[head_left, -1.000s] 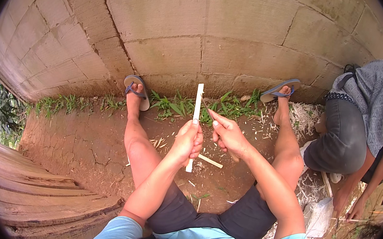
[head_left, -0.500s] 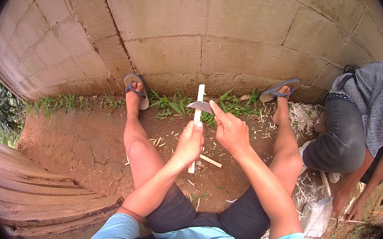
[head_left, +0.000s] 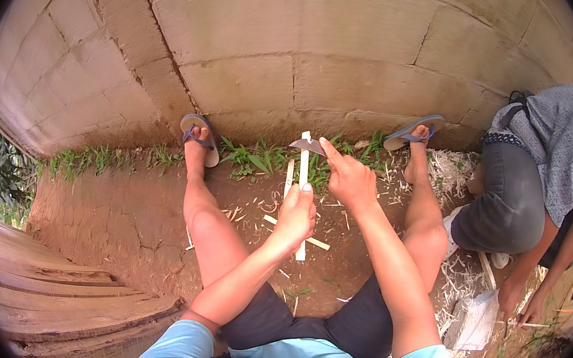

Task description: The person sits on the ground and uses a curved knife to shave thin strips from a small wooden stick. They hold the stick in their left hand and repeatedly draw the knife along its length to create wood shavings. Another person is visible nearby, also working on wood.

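Observation:
My left hand (head_left: pixel 297 211) is closed round a pale, flat wooden stick (head_left: pixel 304 170), which points away from me and pokes out below the fist. In my right hand (head_left: pixel 354 180) is a knife with a dark curved blade (head_left: pixel 309 146), the index finger stretched along its back. The blade lies across the stick close to its far end, where a small curl of shaving stands up. The knife's handle is hidden inside the fist. Below, other pale sticks (head_left: pixel 319 243) lie on the soil between my legs.
A block wall (head_left: pixel 240 83) rises ahead, with grass (head_left: pixel 253 159) along its foot. Stacked planks (head_left: pixel 45 286) stand at the left. A person (head_left: pixel 507 209) crouches close on the right, hands low by a whitish sheet (head_left: pixel 477 321). Shavings (head_left: pixel 451 175) litter the ground.
The blade has slid outward along the stick to near its far end, raising a curl there. Both hands have shifted slightly right, uncovering more of the sticks on the ground.

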`<state>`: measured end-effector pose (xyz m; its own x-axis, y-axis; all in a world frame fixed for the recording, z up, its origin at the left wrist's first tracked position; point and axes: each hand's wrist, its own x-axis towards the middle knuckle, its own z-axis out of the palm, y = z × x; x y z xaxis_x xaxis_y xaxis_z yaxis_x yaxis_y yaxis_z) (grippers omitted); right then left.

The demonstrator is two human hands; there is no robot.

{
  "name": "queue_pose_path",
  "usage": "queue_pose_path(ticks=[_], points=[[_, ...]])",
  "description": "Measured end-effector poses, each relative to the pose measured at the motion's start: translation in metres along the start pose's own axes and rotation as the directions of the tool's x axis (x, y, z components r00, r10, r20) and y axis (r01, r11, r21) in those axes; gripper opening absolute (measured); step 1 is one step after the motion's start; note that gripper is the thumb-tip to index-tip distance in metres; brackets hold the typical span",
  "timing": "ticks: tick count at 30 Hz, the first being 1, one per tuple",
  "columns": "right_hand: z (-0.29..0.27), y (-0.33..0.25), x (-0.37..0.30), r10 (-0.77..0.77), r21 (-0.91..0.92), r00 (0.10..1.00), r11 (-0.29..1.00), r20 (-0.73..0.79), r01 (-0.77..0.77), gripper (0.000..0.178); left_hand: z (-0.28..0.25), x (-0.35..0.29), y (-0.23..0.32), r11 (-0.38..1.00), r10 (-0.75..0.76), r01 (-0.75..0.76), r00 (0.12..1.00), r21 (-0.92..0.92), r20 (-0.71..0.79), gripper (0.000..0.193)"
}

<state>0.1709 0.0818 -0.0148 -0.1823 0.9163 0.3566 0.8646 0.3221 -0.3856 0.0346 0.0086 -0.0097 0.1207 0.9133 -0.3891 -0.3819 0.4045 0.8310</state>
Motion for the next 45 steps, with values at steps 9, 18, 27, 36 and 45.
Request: queue_pose_path(ticks=[9,18,27,36,45], points=[[-0.015,-0.031,-0.007,-0.018,0.148,0.991,0.989,0.131,-0.002,0.048,-0.036,0.000,0.025,0.983,-0.030,0.058,0.987,-0.175,0.161,0.026],[-0.004,-0.009,0.009,-0.113,-0.031,0.993,0.993,0.023,0.114,0.046,-0.017,-0.010,0.017,0.985,-0.080,0.101,0.986,-0.142,0.147,0.026],[-0.050,0.030,0.036,0.281,0.250,0.955,0.935,-0.093,-0.251,0.040,-0.034,-0.007,0.012,0.979,-0.014,0.060,0.974,-0.196,0.228,0.033],[-0.041,-0.051,-0.029,0.171,0.726,0.836,0.426,0.522,-0.540,0.056,-0.059,0.016,0.028,0.737,0.414,-0.380,0.907,-0.559,-0.070,0.022],[-0.016,-0.057,-0.044,0.044,0.615,0.639,0.228,0.768,-0.755,0.032,-0.050,0.014,0.020,0.671,0.550,-0.569,0.812,-0.475,-0.196,0.026]])
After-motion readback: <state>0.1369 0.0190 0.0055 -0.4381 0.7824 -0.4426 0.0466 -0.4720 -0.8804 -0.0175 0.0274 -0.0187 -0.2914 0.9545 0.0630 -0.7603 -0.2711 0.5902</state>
